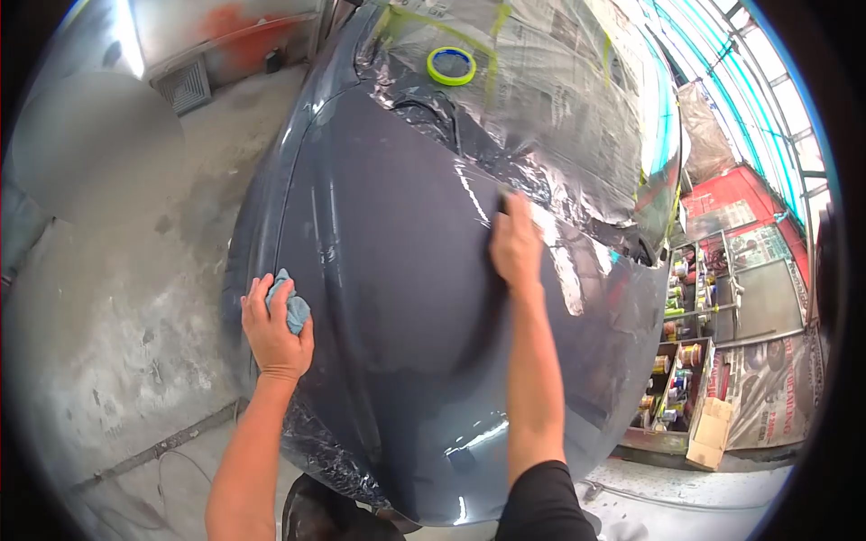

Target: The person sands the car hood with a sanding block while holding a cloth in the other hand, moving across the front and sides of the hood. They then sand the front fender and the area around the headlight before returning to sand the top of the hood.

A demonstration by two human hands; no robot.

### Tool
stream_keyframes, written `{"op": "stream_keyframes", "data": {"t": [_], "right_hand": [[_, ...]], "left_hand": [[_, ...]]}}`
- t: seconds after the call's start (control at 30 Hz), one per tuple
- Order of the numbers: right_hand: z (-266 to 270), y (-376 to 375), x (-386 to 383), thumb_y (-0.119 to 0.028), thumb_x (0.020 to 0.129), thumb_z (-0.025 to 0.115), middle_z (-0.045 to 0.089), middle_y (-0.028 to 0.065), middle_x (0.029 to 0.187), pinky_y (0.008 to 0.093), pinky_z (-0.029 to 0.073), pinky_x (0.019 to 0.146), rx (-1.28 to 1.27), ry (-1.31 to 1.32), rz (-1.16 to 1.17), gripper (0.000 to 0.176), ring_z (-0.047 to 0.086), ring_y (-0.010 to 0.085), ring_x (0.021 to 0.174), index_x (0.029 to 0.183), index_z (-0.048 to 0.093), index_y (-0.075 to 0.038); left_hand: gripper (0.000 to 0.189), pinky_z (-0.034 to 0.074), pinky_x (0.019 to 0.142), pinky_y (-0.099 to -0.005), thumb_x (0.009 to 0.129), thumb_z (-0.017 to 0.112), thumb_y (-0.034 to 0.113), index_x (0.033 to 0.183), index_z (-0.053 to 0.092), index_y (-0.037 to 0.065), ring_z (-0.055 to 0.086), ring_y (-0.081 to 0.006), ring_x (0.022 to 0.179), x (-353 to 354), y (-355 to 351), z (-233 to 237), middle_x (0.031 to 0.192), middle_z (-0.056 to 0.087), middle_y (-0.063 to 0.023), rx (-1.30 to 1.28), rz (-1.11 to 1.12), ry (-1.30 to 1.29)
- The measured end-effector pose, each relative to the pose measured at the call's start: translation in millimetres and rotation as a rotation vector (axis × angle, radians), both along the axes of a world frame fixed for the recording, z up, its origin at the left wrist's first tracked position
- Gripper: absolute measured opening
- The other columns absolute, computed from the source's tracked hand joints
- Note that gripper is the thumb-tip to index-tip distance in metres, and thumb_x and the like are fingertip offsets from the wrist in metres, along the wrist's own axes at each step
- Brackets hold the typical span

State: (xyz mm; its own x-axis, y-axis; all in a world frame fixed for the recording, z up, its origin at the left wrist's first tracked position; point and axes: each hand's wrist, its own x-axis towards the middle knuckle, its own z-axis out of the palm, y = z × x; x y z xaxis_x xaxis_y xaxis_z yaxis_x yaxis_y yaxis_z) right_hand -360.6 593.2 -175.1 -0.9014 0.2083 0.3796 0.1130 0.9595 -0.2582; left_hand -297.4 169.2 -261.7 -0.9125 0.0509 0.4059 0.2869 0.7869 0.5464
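A dark grey car hood (pixel 397 270) fills the middle of the head view, dull over much of its surface and glossy toward the front edge. At its left side, my left hand (pixel 276 335) is closed on a crumpled blue cloth (pixel 297 314) and rests against the panel. My right hand (pixel 518 245) is farther up the hood, toward the windshield side, with its fingers together against the surface. A small dark edge shows at those fingertips, but its kind is hidden.
Shiny plastic film (pixel 532 180) and masking sheet (pixel 568 99) cover the windshield area. A yellow-green tape roll (pixel 451 67) lies on the sheet. Shelves of cans (pixel 681 361) stand at the right, with a cardboard piece (pixel 713 433). Concrete floor (pixel 135 316) lies left.
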Motion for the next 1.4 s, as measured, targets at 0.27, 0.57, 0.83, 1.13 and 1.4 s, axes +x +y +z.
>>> {"op": "stream_keyframes", "data": {"t": [0.27,0.57,0.83,1.13,1.4], "right_hand": [[-46.8,-173.4,-134.4,-0.032,0.107,0.057,0.050,0.0180,0.163,0.0630,0.033,0.124,0.145,0.154,0.166,0.052,0.044,0.0369,0.155,0.147,0.052,0.000],[-24.5,-25.4,-36.3,-0.022,0.108,0.054,0.056,0.0213,0.157,0.0722,0.035,0.117,0.110,0.102,0.034,0.039,0.049,0.0399,0.150,0.142,0.058,-0.003],[-6.6,-106.0,-106.0,-0.030,0.111,0.053,0.046,0.0233,0.168,0.0619,0.028,0.130,0.084,-0.037,0.296,0.056,0.042,0.0380,0.158,0.157,0.049,0.002],[-14.2,-138.1,-128.0,-0.033,0.109,0.055,0.043,0.0283,0.167,0.0599,0.029,0.129,0.085,-0.011,0.285,0.060,0.041,0.0425,0.156,0.156,0.047,0.004],[9.6,-98.6,-71.3,-0.031,0.114,0.047,0.032,0.0176,0.178,0.0577,0.019,0.134,0.076,-0.208,0.241,0.061,0.027,0.0349,0.166,0.167,0.039,-0.004]], "left_hand": [[0.063,0.031,0.126,-0.0665,0.087,0.079,0.019,0.147,0.059,0.018,0.044,-0.0450,0.152,2.6,-0.4,-8.9,0.158,0.048,-0.0150,-0.026,0.002,-0.003],[0.064,0.032,0.126,-0.0667,0.085,0.080,0.019,0.146,0.060,0.019,0.045,-0.0447,0.151,3.6,-1.1,-0.3,0.158,0.049,-0.0153,0.015,0.000,-0.022],[0.064,0.033,0.125,-0.0664,0.085,0.080,0.019,0.146,0.060,0.018,0.045,-0.0450,0.151,1.7,0.5,-3.2,0.157,0.049,-0.0151,-0.003,0.005,0.010],[0.060,0.033,0.125,-0.0665,0.089,0.078,0.020,0.146,0.060,0.016,0.046,-0.0455,0.150,0.1,-1.3,3.6,0.157,0.050,-0.0159,-0.008,0.000,-0.016],[0.066,0.033,0.124,-0.0668,0.083,0.082,0.022,0.146,0.060,0.019,0.046,-0.0451,0.150,1.6,-2.0,2.1,0.156,0.051,-0.0154,0.027,0.005,-0.016]]}}
